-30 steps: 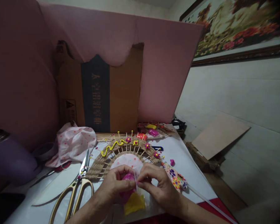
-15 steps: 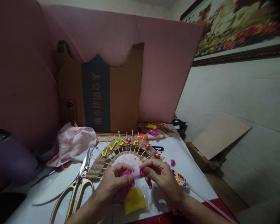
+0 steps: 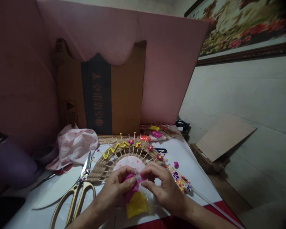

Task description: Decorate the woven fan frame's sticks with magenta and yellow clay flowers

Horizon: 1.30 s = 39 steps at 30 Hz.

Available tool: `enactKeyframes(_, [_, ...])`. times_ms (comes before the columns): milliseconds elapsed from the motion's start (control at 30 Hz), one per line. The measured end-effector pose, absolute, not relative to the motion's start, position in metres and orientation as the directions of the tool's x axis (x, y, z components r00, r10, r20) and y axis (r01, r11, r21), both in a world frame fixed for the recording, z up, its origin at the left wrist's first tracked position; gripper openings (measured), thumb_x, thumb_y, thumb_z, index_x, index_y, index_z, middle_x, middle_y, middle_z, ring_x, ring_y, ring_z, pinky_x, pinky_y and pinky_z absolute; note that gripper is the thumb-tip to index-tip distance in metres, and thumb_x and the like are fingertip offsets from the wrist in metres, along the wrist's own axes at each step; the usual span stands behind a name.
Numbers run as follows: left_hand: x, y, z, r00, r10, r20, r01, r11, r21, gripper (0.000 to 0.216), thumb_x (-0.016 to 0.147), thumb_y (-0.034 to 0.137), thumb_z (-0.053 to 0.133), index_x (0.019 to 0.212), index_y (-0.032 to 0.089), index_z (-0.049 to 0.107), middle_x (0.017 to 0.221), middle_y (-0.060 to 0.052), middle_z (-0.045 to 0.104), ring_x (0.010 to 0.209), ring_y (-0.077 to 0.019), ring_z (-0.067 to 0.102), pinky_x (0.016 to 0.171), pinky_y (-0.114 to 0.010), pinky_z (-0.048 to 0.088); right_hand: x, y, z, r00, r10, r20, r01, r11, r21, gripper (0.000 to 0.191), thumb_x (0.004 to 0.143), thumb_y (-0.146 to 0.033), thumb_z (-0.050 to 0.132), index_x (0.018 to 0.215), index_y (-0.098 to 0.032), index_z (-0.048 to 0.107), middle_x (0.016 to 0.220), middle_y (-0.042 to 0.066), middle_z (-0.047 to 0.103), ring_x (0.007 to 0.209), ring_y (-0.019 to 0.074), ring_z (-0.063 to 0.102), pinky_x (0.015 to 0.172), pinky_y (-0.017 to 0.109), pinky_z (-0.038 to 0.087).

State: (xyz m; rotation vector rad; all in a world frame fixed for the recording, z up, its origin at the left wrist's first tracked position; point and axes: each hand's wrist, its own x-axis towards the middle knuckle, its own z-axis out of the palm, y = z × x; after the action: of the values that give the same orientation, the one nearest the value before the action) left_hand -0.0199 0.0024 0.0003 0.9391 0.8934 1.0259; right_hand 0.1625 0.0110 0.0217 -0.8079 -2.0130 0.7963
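My left hand pinches a clear plastic packet of pink modelling clay between thumb and fingers. My right hand is close beside it, its thumb and fingertips on pink clay at the mouth of the packet. How much clay those fingers grip is partly hidden. Just below hangs a yellow clay packet in clear wrap. Beyond my hands lies a woven twine fan with thin sticks, a dotted cloth centre, a yellow wavy clay strip and small pink and yellow clay flowers.
Gold-handled scissors lie to the left near a white curved piece and crumpled dotted cloth. A pink clay lump and a flower-patterned glue gun-like object are on the right. A cardboard panel stands behind.
My right hand has moved left and in to the packet, bringing its pink clay against the pink clay there. My left hand has stayed nearly still.
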Motion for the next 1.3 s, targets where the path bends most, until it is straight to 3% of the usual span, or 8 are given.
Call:
enactKeyframes(133, [-0.020,0.000,0.000,0.286,0.950,-0.124,-0.254,0.200,0.946,0.031,0.064,0.036,0.075,0.081,0.014,0.061,0.067,0.000,0.059,0.057,-0.0083,0.049,0.054,-0.019,0.035,0.162,0.010,0.020,-0.478,0.727,0.493,0.230,0.646,-0.728,0.016,0.077,-0.004,0.056,0.085,-0.017,0.061,0.079,0.002,0.054,0.072,0.0137,0.051,0.065,0.025,0.041])
enactKeyframes(533, [-0.016,-0.009,0.016,0.227,0.961,-0.155,-0.112,0.184,0.976,0.029,0.070,0.042,0.067,0.081,0.015,0.061,0.067,0.002,0.055,0.058,-0.0089,0.045,0.053,-0.019,0.032,0.159,0.011,0.017,-0.511,0.764,0.395,0.297,0.587,-0.753,0.016,0.070,-0.004,0.066,0.076,-0.019,0.067,0.070,-0.001,0.056,0.067,0.0134,0.051,0.062,0.024,0.040])
enactKeyframes(967, [-0.016,-0.008,0.016,0.257,0.956,-0.143,-0.206,0.198,0.958,0.028,0.067,0.039,0.071,0.077,0.014,0.063,0.062,0.002,0.056,0.052,-0.0069,0.044,0.050,-0.019,0.030,0.157,0.009,0.017,-0.535,0.732,0.422,0.212,0.600,-0.772,0.012,0.072,-0.004,0.061,0.073,-0.016,0.063,0.071,0.001,0.055,0.070,0.0132,0.050,0.065,0.024,0.039])
enactKeyframes(1133, [-0.015,-0.007,0.016,0.259,0.957,-0.131,-0.219,0.191,0.957,0.028,0.067,0.038,0.072,0.077,0.014,0.063,0.064,0.001,0.058,0.054,-0.0076,0.046,0.052,-0.019,0.032,0.159,0.009,0.019,-0.540,0.744,0.394,0.214,0.574,-0.790,0.004,0.077,-0.016,0.058,0.073,-0.016,0.056,0.069,-0.001,0.050,0.061,0.0110,0.045,0.057,0.023,0.037])
enactKeyframes(1300, [-0.016,-0.003,0.006,0.244,0.956,-0.164,-0.273,0.229,0.934,0.028,0.065,0.037,0.073,0.077,0.013,0.063,0.060,0.003,0.055,0.050,-0.0048,0.042,0.050,-0.017,0.030,0.162,0.015,0.022,-0.503,0.785,0.361,0.229,0.524,-0.820,0.010,0.084,-0.023,0.055,0.077,-0.016,0.058,0.071,0.000,0.051,0.063,0.0113,0.046,0.058,0.023,0.038])
